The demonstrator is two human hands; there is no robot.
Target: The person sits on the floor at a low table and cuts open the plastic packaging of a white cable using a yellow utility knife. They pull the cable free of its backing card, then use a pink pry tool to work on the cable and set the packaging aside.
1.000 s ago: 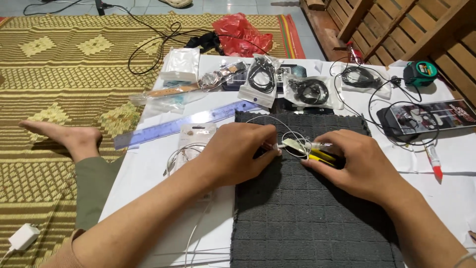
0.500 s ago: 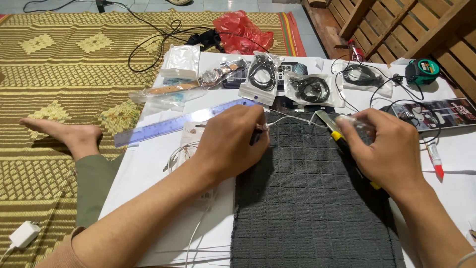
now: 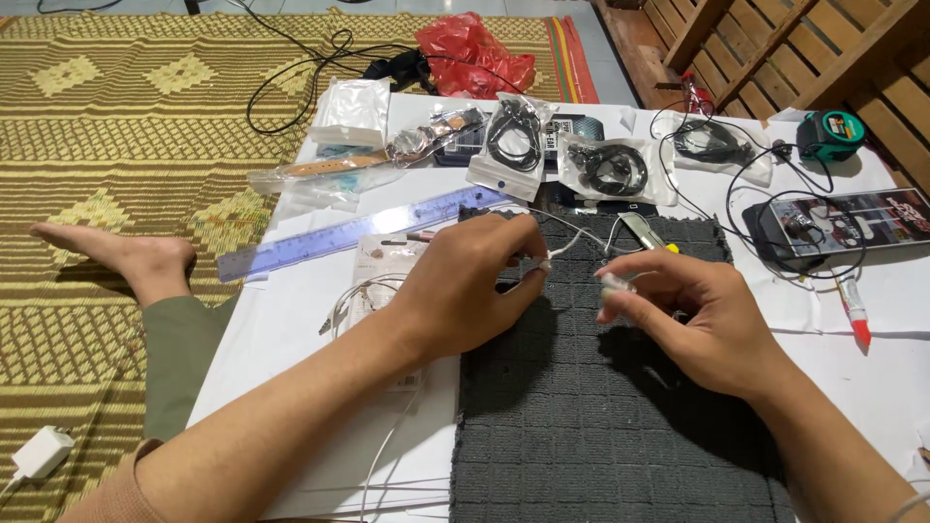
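hands parted, right lifted off mat

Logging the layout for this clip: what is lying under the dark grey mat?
The dark grey mat lies on white paper sheets, which show along its left and right edges. A thin white cable runs beside it. Whatever sits beneath its middle is covered and cannot be seen.

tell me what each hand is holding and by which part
Left hand pinches the thin white earphone cable near its small end piece. Right hand grips a small clear part at its fingertips.
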